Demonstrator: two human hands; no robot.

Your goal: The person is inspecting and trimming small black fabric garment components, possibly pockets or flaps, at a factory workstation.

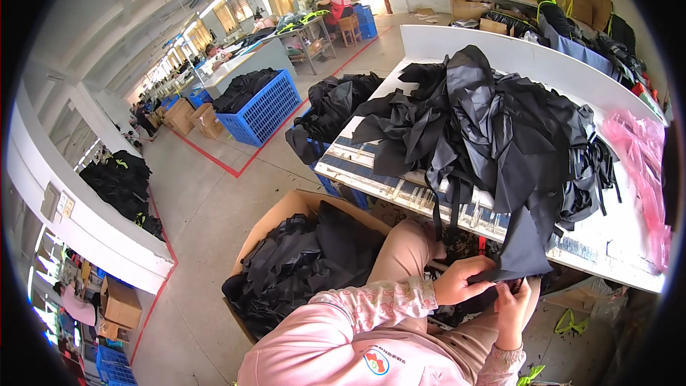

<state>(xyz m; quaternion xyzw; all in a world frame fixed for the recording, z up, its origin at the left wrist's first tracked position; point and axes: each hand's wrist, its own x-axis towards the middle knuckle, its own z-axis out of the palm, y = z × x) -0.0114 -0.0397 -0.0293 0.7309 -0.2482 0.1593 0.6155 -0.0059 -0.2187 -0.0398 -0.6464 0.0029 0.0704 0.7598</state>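
A black fabric piece (pixel 527 246) hangs over the near edge of the table from a large heap. My left hand (pixel 463 282) is closed on the lower left edge of this piece, thumb on top. Just right of it and lower, my right hand (pixel 513 307) has its fingers pinched together close under the fabric's bottom edge. Something small and dark shows between those fingers, too small to name. Both hands are above my lap, in front of the table.
The heap of black fabric pieces (pixel 479 114) covers much of the white table (pixel 614 243). Pink plastic sheeting (pixel 636 171) lies at its right. A cardboard box (pixel 286 207) of black fabric stands by my left leg. Beyond are a blue crate (pixel 264 111) and a seated person (pixel 336 0).
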